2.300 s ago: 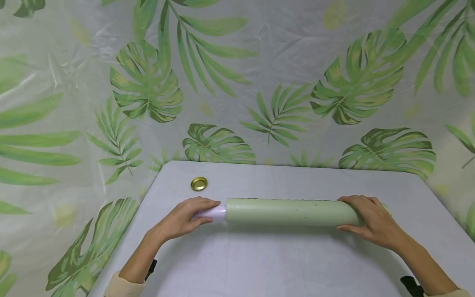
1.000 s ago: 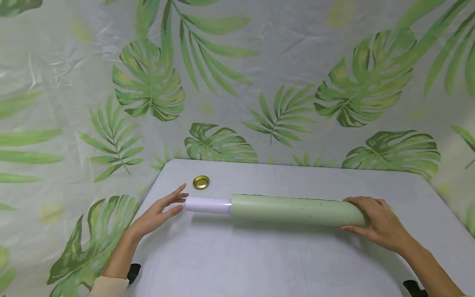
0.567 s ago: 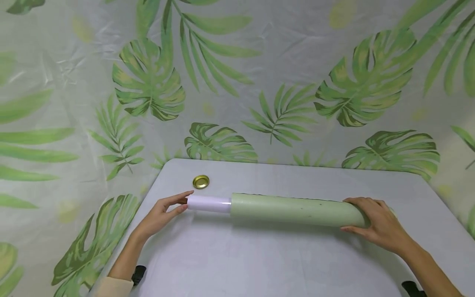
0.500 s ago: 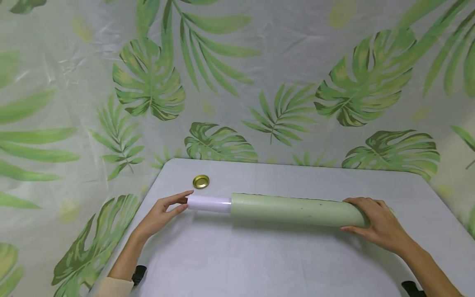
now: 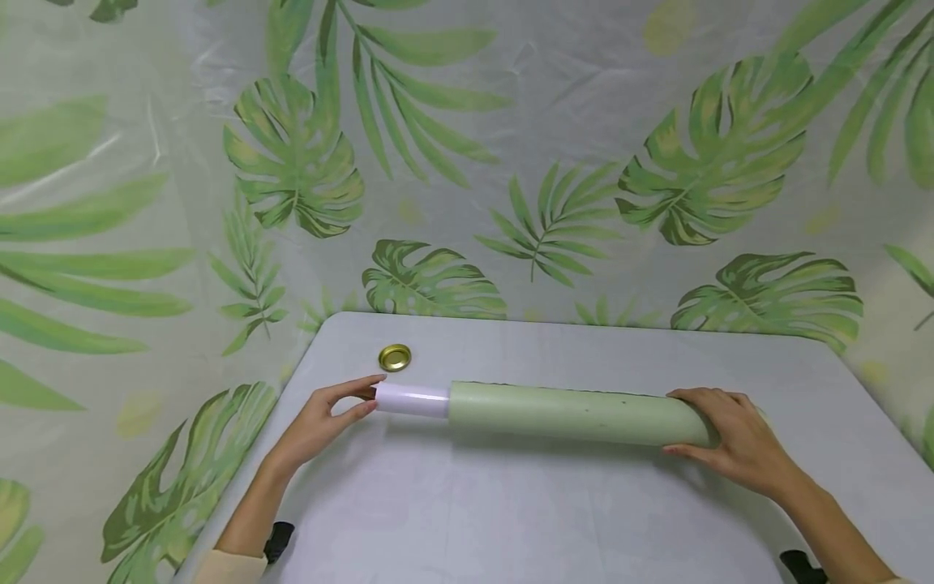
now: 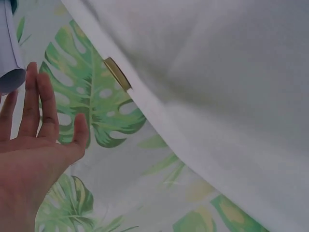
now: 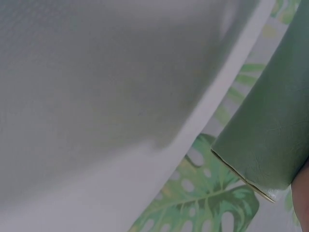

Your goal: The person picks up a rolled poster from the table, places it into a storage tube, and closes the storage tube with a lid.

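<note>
A long pale green tube (image 5: 562, 415) is held level over the table, my right hand (image 5: 737, 444) gripping its right end from the near side. Out of its left mouth sticks a rolled white sheet (image 5: 412, 400), narrower than the tube. My left hand (image 5: 317, 426) has its fingertips right at the roll's outer end. Straight, spread fingers (image 6: 30, 108) show beside the roll (image 6: 7, 43) in the left wrist view. From the right wrist, the tube (image 7: 268, 121) shows a thin cut rim, and only a sliver of my hand (image 7: 302, 198) appears.
A small gold jar lid (image 5: 395, 358) lies on the white table (image 5: 525, 519), behind the roll. The table's back edge meets a leaf-printed sheet (image 5: 452, 211) hanging as a backdrop. Dark bands (image 5: 279, 542) sit at both wrists.
My left hand let go of the roll near the tube mouth, moved left past its end, then came back right onto that end. The roll has slid slightly into the tube lately.
</note>
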Demonstrator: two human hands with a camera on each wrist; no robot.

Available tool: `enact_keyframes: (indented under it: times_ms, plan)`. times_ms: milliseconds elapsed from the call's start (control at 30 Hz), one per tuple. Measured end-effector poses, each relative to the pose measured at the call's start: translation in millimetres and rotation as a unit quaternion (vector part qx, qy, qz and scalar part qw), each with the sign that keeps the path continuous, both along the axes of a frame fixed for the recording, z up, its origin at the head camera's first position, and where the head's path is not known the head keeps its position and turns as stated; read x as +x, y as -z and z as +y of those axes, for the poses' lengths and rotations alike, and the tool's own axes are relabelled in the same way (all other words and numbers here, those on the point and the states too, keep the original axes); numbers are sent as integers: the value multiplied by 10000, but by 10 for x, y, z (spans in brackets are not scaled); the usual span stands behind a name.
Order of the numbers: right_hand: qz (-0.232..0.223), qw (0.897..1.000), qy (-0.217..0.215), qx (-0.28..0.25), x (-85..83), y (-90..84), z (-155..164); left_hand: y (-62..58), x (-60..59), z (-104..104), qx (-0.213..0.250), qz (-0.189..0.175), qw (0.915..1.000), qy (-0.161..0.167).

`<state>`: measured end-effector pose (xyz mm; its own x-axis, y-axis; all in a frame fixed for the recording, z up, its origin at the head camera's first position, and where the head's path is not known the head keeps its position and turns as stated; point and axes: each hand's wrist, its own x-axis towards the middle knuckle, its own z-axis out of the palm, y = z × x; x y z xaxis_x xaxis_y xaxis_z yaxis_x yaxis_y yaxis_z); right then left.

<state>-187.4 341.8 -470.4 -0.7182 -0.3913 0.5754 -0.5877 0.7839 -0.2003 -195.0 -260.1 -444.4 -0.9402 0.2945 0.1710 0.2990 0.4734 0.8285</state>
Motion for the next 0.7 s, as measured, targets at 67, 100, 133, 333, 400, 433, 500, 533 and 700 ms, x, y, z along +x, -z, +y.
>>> enact_keyframes:
  times_ms: [67,100,133,333,400,433,500,533,700]
  plan:
    - [-6,10000,-14,-5,-6,9,-8,-14,-7,47,-69,17,10000,2]
    - [-30,10000,-11,-19,-8,14,-12,-18,-13,72,-109,19,9999,7]
    - [-38,10000,-10,-22,-10,19,-16,-22,-19,96,-137,16,9999,23]
    - [-47,10000,14,38,-29,40,-42,-57,3,202,-113,-11,9999,77]
    - [-49,10000,24,29,-39,45,-49,-60,14,227,-86,-14,9999,87]
    - [-49,10000,31,22,-44,48,-53,-60,18,240,-96,-6,9999,82]
    - [-51,10000,41,15,-52,47,-64,-60,20,268,-112,21,9999,91]
    - [-47,10000,42,13,-57,45,-70,-58,21,282,-122,39,9999,85]
    - [-44,10000,1,45,-72,28,-114,-52,32,342,-148,80,9999,37]
